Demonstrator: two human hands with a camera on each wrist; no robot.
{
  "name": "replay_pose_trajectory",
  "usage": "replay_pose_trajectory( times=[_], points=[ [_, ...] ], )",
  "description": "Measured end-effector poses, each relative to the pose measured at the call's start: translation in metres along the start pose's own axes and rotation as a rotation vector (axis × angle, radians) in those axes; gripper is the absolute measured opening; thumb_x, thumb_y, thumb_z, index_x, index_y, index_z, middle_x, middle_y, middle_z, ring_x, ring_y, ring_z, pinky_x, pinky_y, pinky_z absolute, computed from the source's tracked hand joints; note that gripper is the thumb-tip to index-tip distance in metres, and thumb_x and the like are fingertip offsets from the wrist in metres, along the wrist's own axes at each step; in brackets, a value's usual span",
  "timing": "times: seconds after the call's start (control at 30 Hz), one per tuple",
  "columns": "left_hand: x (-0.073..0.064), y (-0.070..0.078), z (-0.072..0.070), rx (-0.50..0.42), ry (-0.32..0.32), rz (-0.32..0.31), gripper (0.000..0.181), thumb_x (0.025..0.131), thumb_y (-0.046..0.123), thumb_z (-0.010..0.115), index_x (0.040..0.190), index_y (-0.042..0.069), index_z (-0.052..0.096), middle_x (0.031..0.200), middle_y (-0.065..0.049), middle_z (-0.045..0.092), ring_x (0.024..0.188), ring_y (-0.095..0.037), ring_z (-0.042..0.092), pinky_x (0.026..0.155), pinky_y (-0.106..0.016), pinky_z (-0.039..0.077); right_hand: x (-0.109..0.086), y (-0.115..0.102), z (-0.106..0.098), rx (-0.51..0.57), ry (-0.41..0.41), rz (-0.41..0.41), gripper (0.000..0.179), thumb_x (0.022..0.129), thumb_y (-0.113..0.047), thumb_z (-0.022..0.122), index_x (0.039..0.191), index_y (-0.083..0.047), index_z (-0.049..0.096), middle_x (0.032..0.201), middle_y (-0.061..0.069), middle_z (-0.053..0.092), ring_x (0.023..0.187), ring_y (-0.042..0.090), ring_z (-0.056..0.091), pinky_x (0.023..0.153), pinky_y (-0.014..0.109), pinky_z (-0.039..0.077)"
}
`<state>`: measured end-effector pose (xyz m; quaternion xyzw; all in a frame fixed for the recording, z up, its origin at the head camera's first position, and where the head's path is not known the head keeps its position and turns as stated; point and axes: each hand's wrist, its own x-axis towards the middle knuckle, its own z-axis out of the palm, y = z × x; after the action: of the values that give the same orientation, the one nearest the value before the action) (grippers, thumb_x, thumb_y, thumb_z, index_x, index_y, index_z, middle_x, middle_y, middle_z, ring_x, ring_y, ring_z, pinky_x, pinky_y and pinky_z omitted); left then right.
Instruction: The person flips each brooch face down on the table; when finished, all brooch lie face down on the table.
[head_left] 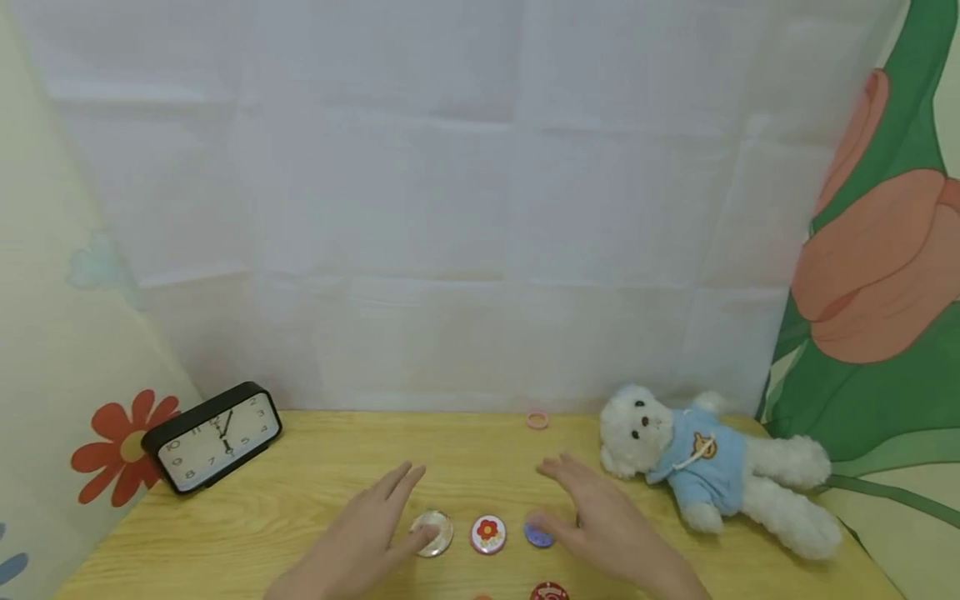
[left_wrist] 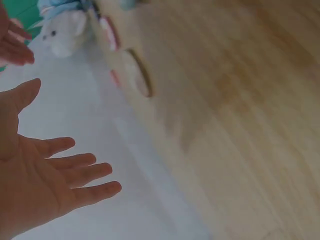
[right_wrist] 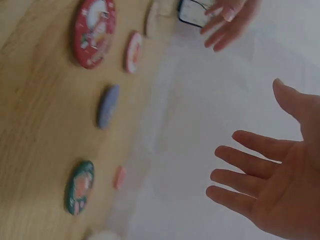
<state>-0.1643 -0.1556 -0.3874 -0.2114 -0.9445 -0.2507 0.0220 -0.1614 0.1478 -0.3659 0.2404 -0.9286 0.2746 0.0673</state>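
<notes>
My left hand [head_left: 367, 533] hovers over the table with fingers spread and holds nothing. Its thumb overlaps a cream round badge [head_left: 437, 535] in the head view. To the right lies a white badge with a red flower [head_left: 487, 534]. My right hand [head_left: 607, 529], likewise spread and holding nothing, has its thumb in front of a blue badge [head_left: 539, 531]. A red badge [head_left: 550, 591] is cut off by the bottom edge. In the right wrist view a green badge [right_wrist: 80, 187] also shows; my right hand mostly hides it in the head view.
At the back left stands a black-framed clock [head_left: 217, 435]. A white teddy bear in a blue hoodie [head_left: 708, 458] lies at the right. Near the back edge is a small pink ring [head_left: 537, 419]. A white cloth [head_left: 450, 208] hangs behind the wooden table [head_left: 300, 475].
</notes>
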Motion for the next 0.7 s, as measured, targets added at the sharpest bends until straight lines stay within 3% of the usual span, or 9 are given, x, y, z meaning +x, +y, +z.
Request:
replay_pose_trajectory(
  times=[0.13,0.27,0.53,0.7],
  points=[
    [-0.006,-0.026,0.012,-0.005,-0.064,-0.016,0.086,0.090,0.057,0.060,0.146,-0.004,0.036,0.148,-0.032,0.032,0.131,-0.051,0.037,0.102,-0.067,0.032,0.026,-0.005,0.035,-0.032,-0.119,-0.065,0.062,0.092,-0.053,0.059,0.129,-0.003,0.059,0.133,0.014,0.058,0.130,0.037,0.046,0.103,0.053,0.041],
    [-0.009,-0.041,0.024,-0.040,-0.088,-0.024,0.089,0.089,0.056,0.062,0.145,-0.007,0.035,0.148,-0.036,0.028,0.132,-0.053,0.032,0.103,-0.068,0.030,0.048,-0.014,0.066,-0.120,-0.209,-0.092,0.066,0.091,-0.052,0.062,0.133,-0.002,0.057,0.137,0.015,0.055,0.132,0.034,0.045,0.105,0.048,0.042],
    [-0.005,-0.047,0.041,-0.042,-0.108,0.003,0.084,0.090,0.047,0.065,0.133,-0.021,0.041,0.142,-0.043,0.030,0.132,-0.055,0.031,0.105,-0.065,0.029,0.062,-0.023,0.098,-0.213,-0.280,-0.119,0.073,0.087,-0.054,0.066,0.136,-0.001,0.053,0.142,0.017,0.050,0.134,0.033,0.042,0.107,0.044,0.040],
    [0.000,-0.047,0.042,0.011,-0.085,0.046,0.071,0.088,0.038,0.071,0.124,-0.020,0.050,0.136,-0.043,0.039,0.128,-0.058,0.035,0.102,-0.067,0.032,0.069,-0.027,0.109,-0.244,-0.301,-0.109,0.070,0.086,-0.053,0.068,0.132,-0.002,0.056,0.142,0.015,0.050,0.135,0.032,0.042,0.108,0.041,0.038]
  ],
)
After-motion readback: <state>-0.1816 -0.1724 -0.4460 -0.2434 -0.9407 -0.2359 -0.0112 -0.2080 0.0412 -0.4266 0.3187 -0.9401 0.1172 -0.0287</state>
